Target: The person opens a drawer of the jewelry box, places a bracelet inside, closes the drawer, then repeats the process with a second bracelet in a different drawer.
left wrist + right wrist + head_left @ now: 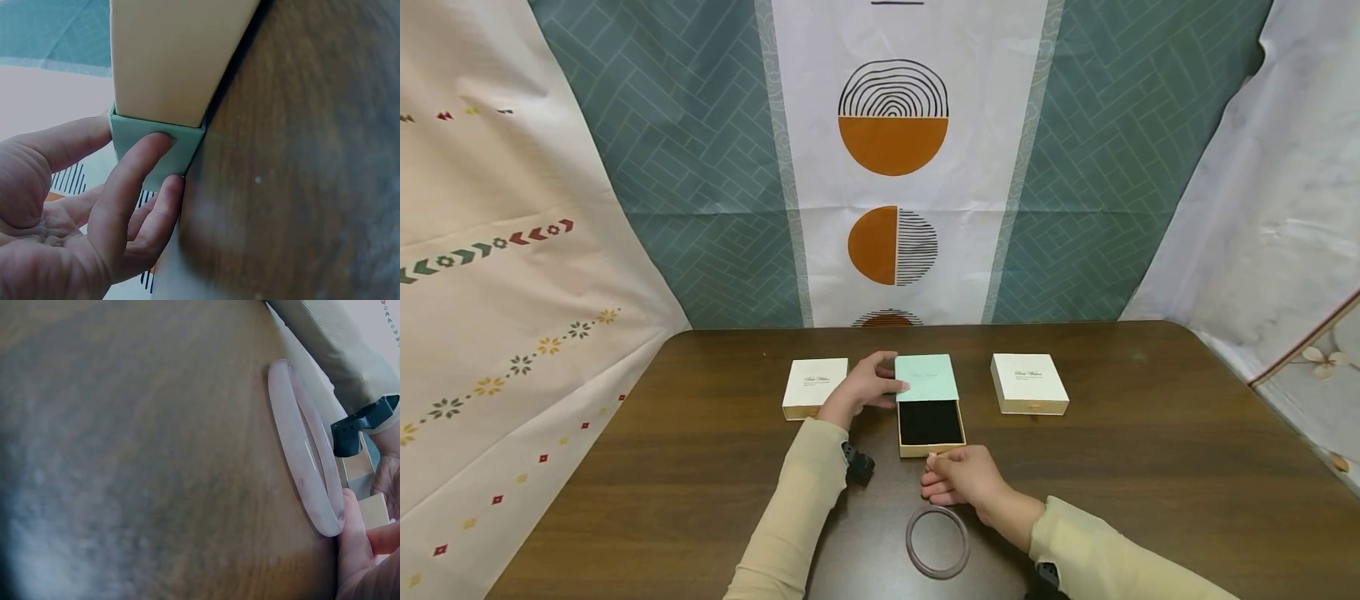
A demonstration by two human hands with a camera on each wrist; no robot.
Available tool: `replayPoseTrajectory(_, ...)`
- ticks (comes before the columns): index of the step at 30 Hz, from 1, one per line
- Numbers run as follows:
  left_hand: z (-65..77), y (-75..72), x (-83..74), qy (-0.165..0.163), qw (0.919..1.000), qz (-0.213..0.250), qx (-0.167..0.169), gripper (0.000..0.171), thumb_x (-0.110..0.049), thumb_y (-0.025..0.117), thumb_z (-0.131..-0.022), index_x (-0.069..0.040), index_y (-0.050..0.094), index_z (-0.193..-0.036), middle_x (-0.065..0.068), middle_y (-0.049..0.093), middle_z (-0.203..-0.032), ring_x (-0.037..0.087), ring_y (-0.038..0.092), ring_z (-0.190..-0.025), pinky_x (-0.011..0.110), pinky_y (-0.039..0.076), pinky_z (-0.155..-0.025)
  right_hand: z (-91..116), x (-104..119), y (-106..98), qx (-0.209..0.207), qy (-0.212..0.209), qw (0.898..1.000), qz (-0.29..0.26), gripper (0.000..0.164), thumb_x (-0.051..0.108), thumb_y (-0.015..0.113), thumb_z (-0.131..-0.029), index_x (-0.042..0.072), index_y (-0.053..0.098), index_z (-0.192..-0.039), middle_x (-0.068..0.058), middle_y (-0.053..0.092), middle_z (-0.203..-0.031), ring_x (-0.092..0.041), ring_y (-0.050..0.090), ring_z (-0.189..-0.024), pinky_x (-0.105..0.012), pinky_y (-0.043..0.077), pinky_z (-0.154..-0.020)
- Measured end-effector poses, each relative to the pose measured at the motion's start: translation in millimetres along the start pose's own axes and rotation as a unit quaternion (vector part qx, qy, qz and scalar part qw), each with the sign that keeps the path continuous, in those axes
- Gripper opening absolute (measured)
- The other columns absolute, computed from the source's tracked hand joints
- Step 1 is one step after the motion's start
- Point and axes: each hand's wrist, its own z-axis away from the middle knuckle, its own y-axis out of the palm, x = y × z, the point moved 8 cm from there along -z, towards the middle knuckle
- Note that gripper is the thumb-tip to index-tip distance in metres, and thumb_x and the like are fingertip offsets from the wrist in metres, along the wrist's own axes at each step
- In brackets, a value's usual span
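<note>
A mint-green drawer-style gift box [927,377] stands in the middle of the table, its drawer [931,451] pulled out toward me and showing a black lining. My left hand [871,382] grips the green sleeve from its left side, with fingers against its side wall in the left wrist view [156,150]. At the drawer's front edge, my right hand [958,479] pinches with thumb and forefinger; the exact contact is partly hidden. A pale, glossy bangle [297,450] lies flat on the table just in front of the right hand.
One white gift box [816,379] sits left of the green one, partly behind the left hand. Another white gift box [1030,383] stands to the right. The brown wooden table [1150,500] ends at patterned cloth hangings [715,167].
</note>
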Motion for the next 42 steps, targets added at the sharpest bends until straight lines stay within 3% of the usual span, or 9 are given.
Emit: replayPoseTrajectory(42,0.2,-0.1,0.3,0.003,1.0,-0.003,-0.006,0.071,-0.005,0.069,-0.086,-0.01,0.033,-0.147,0.026,0.046,-0.132,0.034,0.066,-0.096,0.04,0.058,-0.075,10.6,-2.6,1.2,0.015,0.005,1.0,-0.014,0.027,0.005,0.053,-0.094,-0.021,0.058,-0.101,-0.014,0.07,-0.075,-0.013,0.068,-0.063,-0.03,0.059,-0.061)
